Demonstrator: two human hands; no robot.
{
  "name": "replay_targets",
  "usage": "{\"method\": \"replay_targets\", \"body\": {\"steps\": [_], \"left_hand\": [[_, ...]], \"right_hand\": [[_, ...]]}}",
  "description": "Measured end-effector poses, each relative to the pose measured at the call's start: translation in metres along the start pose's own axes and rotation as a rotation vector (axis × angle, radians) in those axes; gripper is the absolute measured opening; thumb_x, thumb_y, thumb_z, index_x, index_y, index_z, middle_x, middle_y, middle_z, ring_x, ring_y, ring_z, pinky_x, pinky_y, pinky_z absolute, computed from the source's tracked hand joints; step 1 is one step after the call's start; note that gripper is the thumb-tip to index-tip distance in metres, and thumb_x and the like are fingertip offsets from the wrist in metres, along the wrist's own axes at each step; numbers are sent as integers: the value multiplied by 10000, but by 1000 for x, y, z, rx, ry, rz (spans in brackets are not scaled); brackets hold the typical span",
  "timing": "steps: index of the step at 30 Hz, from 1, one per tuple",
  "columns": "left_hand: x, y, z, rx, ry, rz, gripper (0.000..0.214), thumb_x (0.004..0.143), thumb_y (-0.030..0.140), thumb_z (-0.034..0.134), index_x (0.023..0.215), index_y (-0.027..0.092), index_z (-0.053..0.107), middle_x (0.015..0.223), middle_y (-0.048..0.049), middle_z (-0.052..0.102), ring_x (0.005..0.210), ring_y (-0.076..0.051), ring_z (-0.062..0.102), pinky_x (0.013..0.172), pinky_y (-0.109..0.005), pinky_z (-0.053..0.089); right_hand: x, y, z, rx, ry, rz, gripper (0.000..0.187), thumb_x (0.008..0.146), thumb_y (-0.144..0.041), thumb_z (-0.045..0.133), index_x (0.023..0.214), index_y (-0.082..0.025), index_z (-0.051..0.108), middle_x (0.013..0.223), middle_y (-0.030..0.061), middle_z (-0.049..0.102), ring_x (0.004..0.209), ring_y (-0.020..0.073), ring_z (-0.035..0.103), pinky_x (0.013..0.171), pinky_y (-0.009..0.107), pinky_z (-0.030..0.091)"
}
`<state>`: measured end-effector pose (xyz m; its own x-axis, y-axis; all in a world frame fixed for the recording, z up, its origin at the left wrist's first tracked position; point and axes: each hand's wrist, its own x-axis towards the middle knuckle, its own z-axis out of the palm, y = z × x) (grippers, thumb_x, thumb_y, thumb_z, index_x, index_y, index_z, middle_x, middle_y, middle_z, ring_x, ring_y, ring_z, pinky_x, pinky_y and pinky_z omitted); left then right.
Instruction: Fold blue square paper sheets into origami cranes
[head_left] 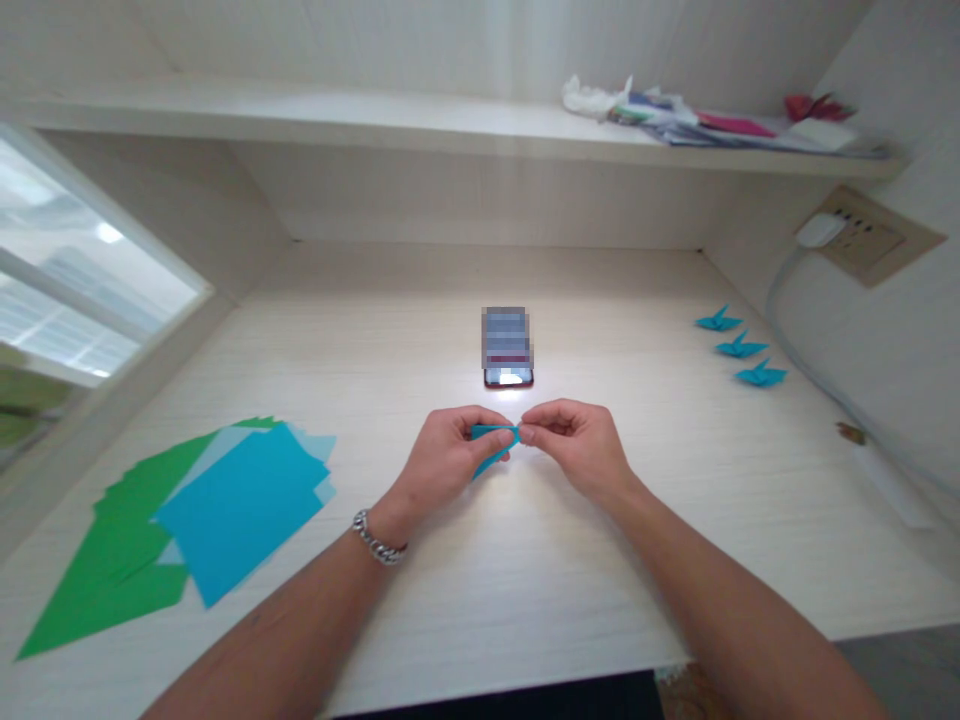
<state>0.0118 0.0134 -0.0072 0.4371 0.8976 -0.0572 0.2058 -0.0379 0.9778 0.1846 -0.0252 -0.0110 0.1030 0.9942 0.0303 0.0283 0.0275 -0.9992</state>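
Paper, small, bright blue, matte and folded to a tapering wedge (484, 466), is held up on the near side of the black smartphone with a reddish edge (508, 340), the landmark for these notes. Bare left hand (450, 450), silver chain bracelet (379, 545) at its wrist: thumb laid along the upper face, fingers behind, pinching the wedge's body. Bare right hand (585, 440): thumb and forefinger pressed together at the narrow tip, remaining fingers curled in; how much paper sits between them is hidden. Handling, by judgement: next to no weight, thin and springy in the flat, stiffer where layers stack, apt to keep any crease. Dry surface, probably little slip; the tip likely the weak spot, easily crumpled or torn by a hard twist. Best hold seems broad and flat on the layered body, with only fingertip pressure at the point. Well right of the phone, three little blue folded-paper birds (740, 346) in a slanting row, their thin points looking just as easily bent. Well left and nearer than the phone, loose flat blue paper sheets (247, 510) overlap green paper sheets (97, 590); likely easiest lifted by a corner.
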Motion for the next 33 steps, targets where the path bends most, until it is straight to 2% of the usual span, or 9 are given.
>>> {"method": "replay_targets", "body": {"steps": [6,9,11,16,21,28,33], "left_hand": [[1,2,-1,-28,-15,-39,208,720,321,690,810,134,711,682,-60,697,602,-160,620,558,-254,482],[2,2,-1,-48,1,-67,208,714,322,691,792,130,710,680,-63,693,596,-164,624,551,-260,486],[2,1,-1,-55,1,-72,206,708,322,694,786,132,710,695,-67,698,604,-168,629,562,-266,493],[2,3,0,-54,-24,-88,177,698,295,705,770,133,715,693,-62,706,612,-167,631,578,-258,491],[1,6,0,-62,-37,-111,175,691,288,714,774,135,717,664,-47,699,592,-157,621,549,-238,474],[0,5,0,0,-61,-81,182,709,320,704,760,146,721,654,-45,700,559,-145,607,527,-233,466],[1,-4,0,-133,-72,-106,242,723,340,693,829,124,711,734,-86,719,641,-169,641,587,-259,497]], "right_hand": [[4,-1,-3,41,-29,78,272,628,-374,762,800,-173,702,734,42,713,653,173,660,664,326,545],[7,-2,-7,105,-16,117,340,695,-466,694,827,-153,690,751,62,711,617,158,654,642,312,546],[8,-1,-8,65,-51,123,360,734,-493,649,796,-141,688,715,68,700,601,153,646,617,292,539],[5,2,-7,-167,-173,93,260,769,-406,629,711,-156,670,633,41,673,575,150,625,580,270,503],[3,1,-5,-189,-183,105,190,773,-337,617,716,-160,656,601,26,656,555,142,613,560,257,483],[3,3,-4,-263,-206,78,197,798,-337,585,721,-167,646,618,26,662,577,146,615,556,251,465],[3,4,-5,-309,-164,50,186,823,-313,554,725,-170,622,613,12,638,564,129,585,550,239,443]]}}
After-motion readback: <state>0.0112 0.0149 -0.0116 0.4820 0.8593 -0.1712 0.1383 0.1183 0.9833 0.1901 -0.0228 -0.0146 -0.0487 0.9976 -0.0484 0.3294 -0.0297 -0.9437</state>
